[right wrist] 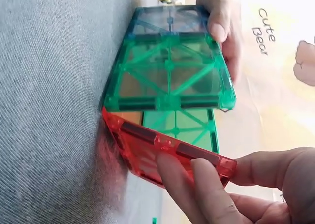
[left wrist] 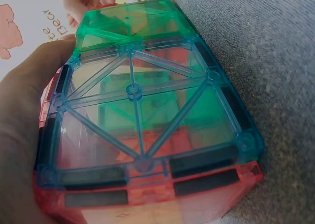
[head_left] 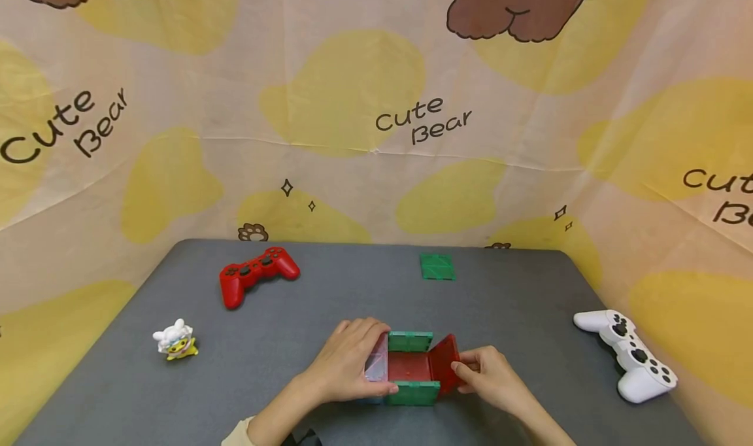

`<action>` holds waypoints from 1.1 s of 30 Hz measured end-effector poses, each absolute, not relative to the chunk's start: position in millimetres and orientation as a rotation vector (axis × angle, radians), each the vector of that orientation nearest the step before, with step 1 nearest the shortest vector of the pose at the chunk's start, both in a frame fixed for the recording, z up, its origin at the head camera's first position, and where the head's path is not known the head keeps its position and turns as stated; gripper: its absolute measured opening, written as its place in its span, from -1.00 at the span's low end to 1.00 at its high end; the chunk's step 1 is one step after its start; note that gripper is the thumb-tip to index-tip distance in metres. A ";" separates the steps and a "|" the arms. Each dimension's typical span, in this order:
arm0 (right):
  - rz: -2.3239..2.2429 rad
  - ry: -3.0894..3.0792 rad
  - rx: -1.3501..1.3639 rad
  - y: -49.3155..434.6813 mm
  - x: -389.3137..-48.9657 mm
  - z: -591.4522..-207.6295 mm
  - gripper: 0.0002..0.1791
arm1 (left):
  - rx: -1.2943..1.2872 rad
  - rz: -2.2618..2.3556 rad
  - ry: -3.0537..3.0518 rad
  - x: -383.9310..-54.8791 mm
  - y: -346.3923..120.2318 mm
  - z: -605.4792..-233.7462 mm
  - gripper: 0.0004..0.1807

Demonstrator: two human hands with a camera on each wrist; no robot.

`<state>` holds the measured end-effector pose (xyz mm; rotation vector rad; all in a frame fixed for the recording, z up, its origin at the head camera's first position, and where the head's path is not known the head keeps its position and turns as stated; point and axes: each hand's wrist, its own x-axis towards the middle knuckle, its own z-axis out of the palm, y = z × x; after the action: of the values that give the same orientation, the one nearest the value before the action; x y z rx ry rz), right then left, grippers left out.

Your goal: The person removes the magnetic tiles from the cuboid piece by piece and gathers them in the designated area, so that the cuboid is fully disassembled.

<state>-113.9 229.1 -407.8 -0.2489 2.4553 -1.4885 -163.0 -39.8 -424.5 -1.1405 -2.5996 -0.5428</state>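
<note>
A box of see-through magnetic tiles stands on the table in front of me. Its near side has a green tile (head_left: 414,394) beside a blue tile (left wrist: 134,92), and another green tile (head_left: 410,341) forms the far side. My left hand (head_left: 351,361) grips the left part from above, thumb at the near top edge and fingers across to the far side. At the right end, my right hand (head_left: 493,375) pinches a red tile (right wrist: 162,147) by its outer edge. That tile leans outward, its lower edge close to the box's bottom. The right part is uncovered on top, showing a red floor.
One loose green tile (head_left: 438,267) lies at the back of the table (head_left: 353,282). A red game controller (head_left: 257,274) is at the back left, a small white and yellow figurine (head_left: 177,340) at the left, and a white game controller (head_left: 629,354) near the right edge.
</note>
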 end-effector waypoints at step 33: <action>-1.886 2.504 0.622 326.7 -264.6 -391.4 -0.54 | -1.131 -0.544 -2.605 -164.2 -40.5 -424.4 -0.14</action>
<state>-264.6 326.7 -391.4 0.6219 2.5044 -1.8861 -164.2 -40.5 -424.4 -1.1306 -2.6052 -0.5445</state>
